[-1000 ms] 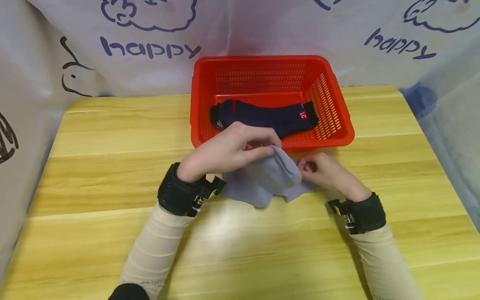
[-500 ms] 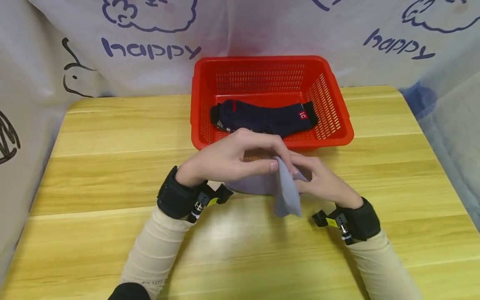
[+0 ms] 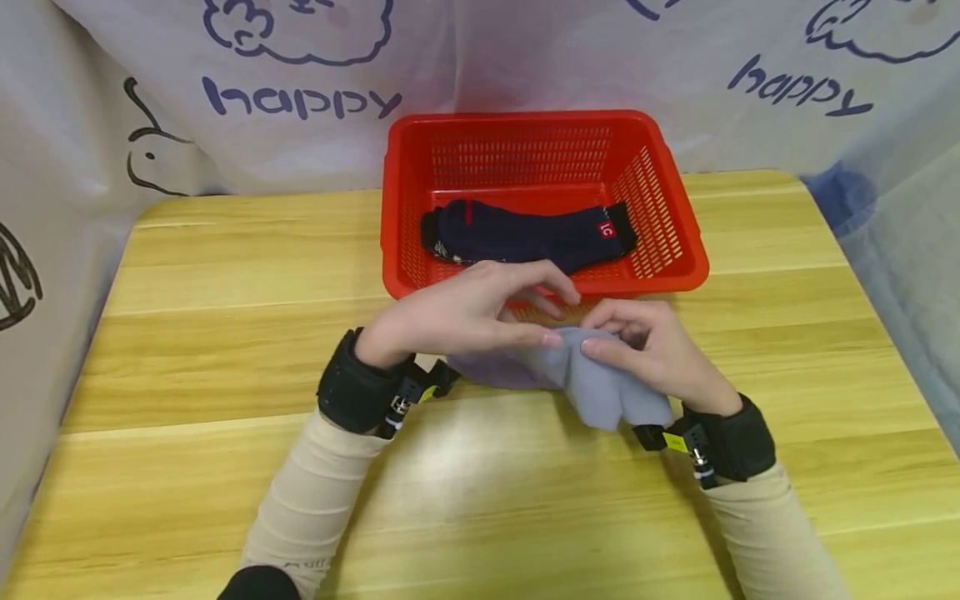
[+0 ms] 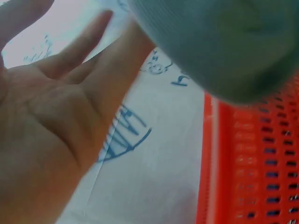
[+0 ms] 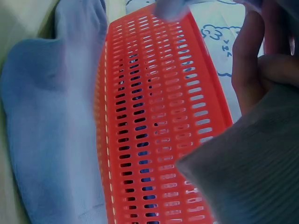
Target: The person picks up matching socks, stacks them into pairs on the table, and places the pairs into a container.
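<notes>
A grey sock (image 3: 611,383) hangs bunched from my right hand (image 3: 656,354), which pinches its upper edge between thumb and fingers. In the right wrist view, ribbed fabric (image 5: 252,163) of the held sock hangs below curled fingers. My left hand (image 3: 465,312) is at the sock's left side, fingers spread apart and thumb tip touching the fabric. The left wrist view shows the grey fabric (image 4: 219,46) covering part of that thumb. Beneath the left hand, more grey-blue sock fabric (image 3: 502,371) lies flat on the table, also visible as a long sock (image 5: 37,126) in the right wrist view.
A red perforated basket (image 3: 543,123) stands just beyond the hands at the table's back edge. Navy socks (image 3: 525,233) with black ends and a red label lie inside. The wooden table (image 3: 225,333) extends around; a white cloth with drawings (image 3: 525,50) hangs behind.
The left fingers have spread away from the sock they gripped. The right hand first moved in to the left hand, then drew back rightward, pulling the sock's fabric with it.
</notes>
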### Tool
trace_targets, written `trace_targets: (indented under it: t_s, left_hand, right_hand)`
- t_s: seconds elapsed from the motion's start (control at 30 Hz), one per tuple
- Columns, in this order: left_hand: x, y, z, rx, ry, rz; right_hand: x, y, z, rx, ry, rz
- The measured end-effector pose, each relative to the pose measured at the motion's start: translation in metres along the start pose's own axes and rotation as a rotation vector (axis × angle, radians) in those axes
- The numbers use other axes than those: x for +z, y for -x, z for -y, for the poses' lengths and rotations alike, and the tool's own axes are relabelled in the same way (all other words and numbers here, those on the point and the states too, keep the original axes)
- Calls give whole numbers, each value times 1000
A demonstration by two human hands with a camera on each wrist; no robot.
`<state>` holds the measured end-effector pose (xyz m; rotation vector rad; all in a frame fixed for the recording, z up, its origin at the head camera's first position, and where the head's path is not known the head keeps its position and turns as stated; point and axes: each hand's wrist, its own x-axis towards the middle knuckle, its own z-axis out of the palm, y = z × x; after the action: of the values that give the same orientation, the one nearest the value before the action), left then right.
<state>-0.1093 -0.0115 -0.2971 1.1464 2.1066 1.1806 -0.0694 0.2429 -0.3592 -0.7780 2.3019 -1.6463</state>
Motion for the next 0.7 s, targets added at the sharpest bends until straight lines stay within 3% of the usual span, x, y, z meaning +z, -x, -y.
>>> trace_targets:
  t_s: [0.1,0.27,0.43,0.57,0.7]
  left_hand:
    - [8,-7,1,-29,-67,75]
    - [15,-16,8,-51,-212,141]
    - [14,-18,18,-34,-211,226]
    - [13,-18,23,-53,-245,276]
    - [16,-18,24,-139,-368,311]
  right_hand:
    - [1,0,0,25,41,30]
    - [4,-1,-2,36,86,31]
    - [3,-2,-2,65,114,28]
    - [0,-5,-2,146,186,67]
    - [-7,-6,-5,263,289,135]
